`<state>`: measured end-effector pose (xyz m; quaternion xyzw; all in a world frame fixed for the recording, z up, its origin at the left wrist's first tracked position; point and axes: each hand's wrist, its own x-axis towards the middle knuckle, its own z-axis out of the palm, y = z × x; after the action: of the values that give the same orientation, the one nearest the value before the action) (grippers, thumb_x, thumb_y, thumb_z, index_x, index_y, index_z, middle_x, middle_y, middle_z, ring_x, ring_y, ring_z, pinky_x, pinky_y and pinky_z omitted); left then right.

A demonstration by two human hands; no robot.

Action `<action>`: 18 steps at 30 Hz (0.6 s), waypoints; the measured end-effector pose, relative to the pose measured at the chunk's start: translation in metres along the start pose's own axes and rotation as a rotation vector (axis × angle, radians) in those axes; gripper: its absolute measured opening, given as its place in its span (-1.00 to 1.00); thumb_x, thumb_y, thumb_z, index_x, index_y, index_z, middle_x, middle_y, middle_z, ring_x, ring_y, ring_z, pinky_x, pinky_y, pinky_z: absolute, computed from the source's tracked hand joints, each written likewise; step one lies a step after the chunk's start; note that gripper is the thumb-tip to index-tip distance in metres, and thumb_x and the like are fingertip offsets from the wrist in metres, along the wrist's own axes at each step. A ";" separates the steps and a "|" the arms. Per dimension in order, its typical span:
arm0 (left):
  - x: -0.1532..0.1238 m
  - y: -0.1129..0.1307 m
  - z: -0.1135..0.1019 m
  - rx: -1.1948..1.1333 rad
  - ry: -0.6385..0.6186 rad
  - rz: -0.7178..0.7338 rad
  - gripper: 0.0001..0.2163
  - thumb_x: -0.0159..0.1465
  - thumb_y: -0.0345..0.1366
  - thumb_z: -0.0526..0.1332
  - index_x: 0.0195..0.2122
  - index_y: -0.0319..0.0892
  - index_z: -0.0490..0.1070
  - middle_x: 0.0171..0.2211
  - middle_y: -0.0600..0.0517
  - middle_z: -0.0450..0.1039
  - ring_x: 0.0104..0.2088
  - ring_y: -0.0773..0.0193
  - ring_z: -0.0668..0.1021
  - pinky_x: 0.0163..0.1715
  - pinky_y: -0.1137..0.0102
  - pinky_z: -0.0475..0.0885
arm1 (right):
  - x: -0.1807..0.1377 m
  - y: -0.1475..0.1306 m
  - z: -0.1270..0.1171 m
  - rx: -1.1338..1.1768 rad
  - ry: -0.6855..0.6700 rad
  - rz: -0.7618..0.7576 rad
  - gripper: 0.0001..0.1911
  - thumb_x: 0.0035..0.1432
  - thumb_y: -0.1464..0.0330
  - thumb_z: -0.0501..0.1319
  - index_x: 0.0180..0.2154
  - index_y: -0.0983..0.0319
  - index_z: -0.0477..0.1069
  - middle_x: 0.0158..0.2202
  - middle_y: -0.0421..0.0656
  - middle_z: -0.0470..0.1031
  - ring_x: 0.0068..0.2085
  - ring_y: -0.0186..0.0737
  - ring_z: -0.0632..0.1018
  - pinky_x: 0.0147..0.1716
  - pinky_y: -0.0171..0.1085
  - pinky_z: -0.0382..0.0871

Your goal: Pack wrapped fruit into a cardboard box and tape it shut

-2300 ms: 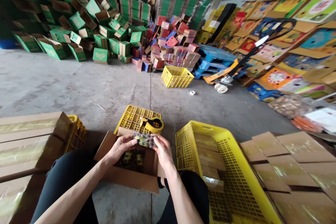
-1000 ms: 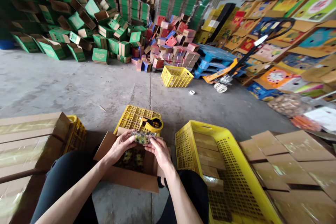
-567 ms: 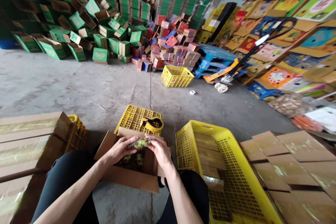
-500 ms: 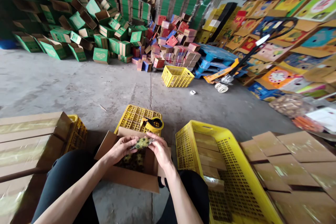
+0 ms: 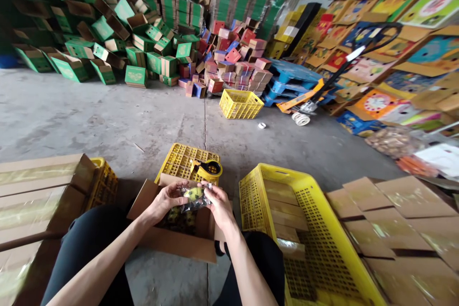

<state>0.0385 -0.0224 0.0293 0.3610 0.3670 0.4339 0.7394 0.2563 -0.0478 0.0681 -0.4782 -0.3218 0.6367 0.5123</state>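
Between my two hands is a clear plastic packet (image 5: 194,194) with a yellow-green item inside; I cannot make out its exact kind. My left hand (image 5: 168,202) pinches its left end, and my right hand (image 5: 218,204) grips the right end. Below them an open cardboard box (image 5: 179,243) stands between my legs, holding several similar yellow-green packets (image 5: 182,219), partly hidden by my hands. Just beyond the box, a tape dispenser (image 5: 208,168) lies on a yellow crate (image 5: 179,158).
A large yellow crate (image 5: 319,201) with small cartons (image 5: 287,201) inside is at my right. Taped cardboard boxes (image 5: 412,220) lie further right, others (image 5: 39,196) at my left. Ahead are another yellow crate (image 5: 241,104), a pallet jack (image 5: 304,100) and piled green boxes (image 5: 136,75).
The packet has turned in my hands, so more of its shiny clear film and the yellow-green item show. Both hands keep their hold above the box.
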 end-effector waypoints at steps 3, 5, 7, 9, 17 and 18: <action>-0.001 -0.002 0.002 -0.018 0.006 -0.021 -0.47 0.03 -0.18 0.66 0.03 -0.14 0.65 0.01 -0.09 0.67 0.01 0.03 0.66 0.05 0.27 0.49 | -0.001 -0.002 0.002 0.013 -0.006 -0.030 -0.55 0.02 0.03 0.57 -0.10 0.11 0.71 0.04 -0.05 0.71 0.05 0.07 0.67 -0.08 -0.10 0.58; -0.002 -0.003 0.003 -0.036 0.000 -0.064 -0.50 0.08 -0.10 0.63 0.03 -0.13 0.66 0.03 -0.11 0.68 0.01 0.02 0.67 0.03 0.26 0.51 | -0.001 -0.002 0.002 0.025 -0.005 -0.039 -0.56 0.03 0.00 0.55 -0.12 0.10 0.71 0.02 -0.04 0.72 0.07 0.10 0.66 -0.04 -0.06 0.57; -0.003 -0.005 0.004 -0.049 -0.018 -0.111 -0.49 0.12 -0.03 0.60 0.04 -0.14 0.67 0.02 -0.13 0.68 0.00 -0.01 0.68 0.04 0.23 0.53 | -0.001 -0.001 0.003 0.039 0.003 -0.047 -0.57 0.06 -0.01 0.54 -0.13 0.09 0.71 0.02 -0.04 0.71 0.08 0.11 0.65 -0.02 -0.05 0.56; -0.002 -0.006 0.002 -0.046 -0.042 -0.128 -0.49 0.14 0.01 0.58 0.02 -0.18 0.69 -0.02 -0.16 0.70 -0.01 -0.03 0.69 0.06 0.19 0.53 | 0.000 0.000 0.003 0.052 0.006 -0.056 -0.59 0.08 -0.02 0.52 -0.14 0.09 0.72 0.04 -0.04 0.71 0.10 0.12 0.64 -0.01 -0.04 0.56; 0.001 -0.004 -0.007 0.016 0.009 -0.033 -0.64 0.16 0.00 0.56 -0.25 -0.21 0.73 -0.23 -0.08 0.73 -0.17 0.08 0.70 -0.01 0.27 0.56 | 0.006 0.009 -0.007 -0.042 0.003 -0.059 -0.57 0.15 -0.02 0.48 -0.07 0.11 0.71 0.09 -0.07 0.68 0.17 0.08 0.60 0.12 -0.04 0.48; 0.001 -0.003 -0.007 0.006 0.032 -0.033 -0.64 0.15 0.00 0.57 -0.24 -0.21 0.73 -0.24 -0.07 0.73 -0.20 0.11 0.70 -0.05 0.29 0.57 | 0.007 0.011 -0.009 -0.056 0.004 -0.054 -0.56 0.15 -0.03 0.48 -0.07 0.10 0.71 0.07 -0.07 0.69 0.17 0.08 0.60 0.12 -0.03 0.48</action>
<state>0.0339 -0.0213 0.0233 0.3504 0.3860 0.4262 0.7393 0.2606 -0.0448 0.0536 -0.4846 -0.3511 0.6126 0.5164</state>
